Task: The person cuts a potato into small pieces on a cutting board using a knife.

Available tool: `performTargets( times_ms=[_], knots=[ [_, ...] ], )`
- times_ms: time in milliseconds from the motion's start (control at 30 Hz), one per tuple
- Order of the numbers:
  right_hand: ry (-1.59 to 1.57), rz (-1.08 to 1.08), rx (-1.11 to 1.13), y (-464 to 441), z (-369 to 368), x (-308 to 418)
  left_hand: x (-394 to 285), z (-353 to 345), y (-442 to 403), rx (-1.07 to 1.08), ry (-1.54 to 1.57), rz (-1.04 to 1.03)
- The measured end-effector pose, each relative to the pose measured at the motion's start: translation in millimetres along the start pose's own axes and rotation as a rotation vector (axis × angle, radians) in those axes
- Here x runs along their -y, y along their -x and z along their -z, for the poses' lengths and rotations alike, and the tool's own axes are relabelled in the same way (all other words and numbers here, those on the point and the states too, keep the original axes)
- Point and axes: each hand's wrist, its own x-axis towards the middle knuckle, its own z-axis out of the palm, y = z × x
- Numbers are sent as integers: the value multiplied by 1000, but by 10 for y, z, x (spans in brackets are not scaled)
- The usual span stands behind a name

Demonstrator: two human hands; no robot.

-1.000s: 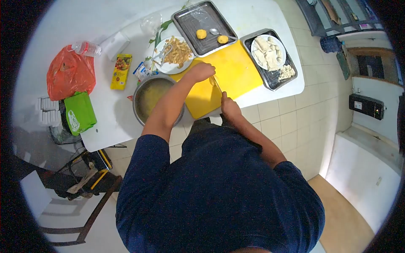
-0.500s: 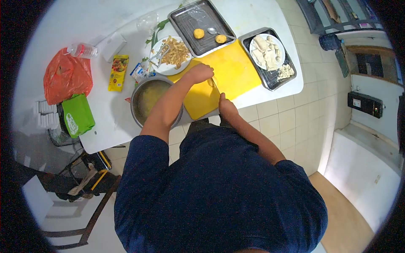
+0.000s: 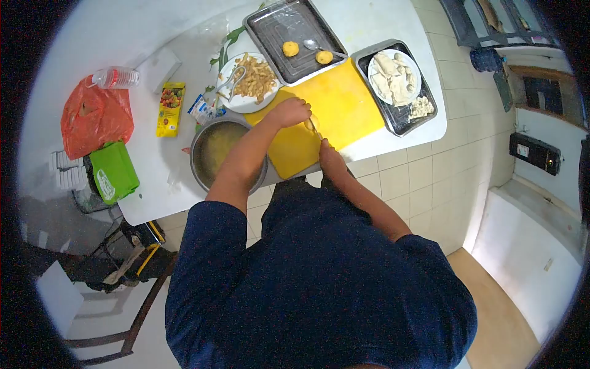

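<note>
My left hand (image 3: 294,112) is closed above the yellow cutting board (image 3: 350,117), its fingers curled beside a small pale yellow piece (image 3: 315,121). What lies inside those fingers is hidden. Close to the board's near edge, my right hand (image 3: 330,157) grips a thin metal utensil (image 3: 315,128) that points up toward the yellow piece. Its tip is too small to tell a knife from a spoon. Under my left forearm stands a metal pot (image 3: 196,154) with yellowish mash (image 3: 216,144) in it.
A dark tray (image 3: 289,27) holds two round yellow patties (image 3: 291,48) and a spoon (image 3: 311,45). A white plate (image 3: 230,101) carries brown peelings (image 3: 257,77). At right, another tray (image 3: 402,126) bears a plate of pale pieces (image 3: 390,77). A yellow packet (image 3: 170,109) and red bag (image 3: 95,120) are left.
The view has shifted slightly. My hands stay at nearly the same place over the board, and the utensil has tilted a little.
</note>
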Motion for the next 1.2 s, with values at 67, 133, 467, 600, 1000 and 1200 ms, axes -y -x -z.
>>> performTargets(
  times_ms=[67,133,467,600,1000,1200],
  knots=[
    [-8,18,-24,-30,-109,-31,-31,-34,29,55,-3,36],
    [16,13,-8,-104,-116,-15,-3,-101,21,54,3,61],
    [-188,-28,128,-249,-24,-156,78,-122,-157,56,139,227],
    [-370,108,112,-307,122,-292,-50,-88,-126,-362,336,571],
    [-456,-54,-31,-19,692,-512,-994,131,-93,-284,370,733],
    [-430,-53,-30,201,702,-708,-679,-69,-334,9,309,564]
  ],
)
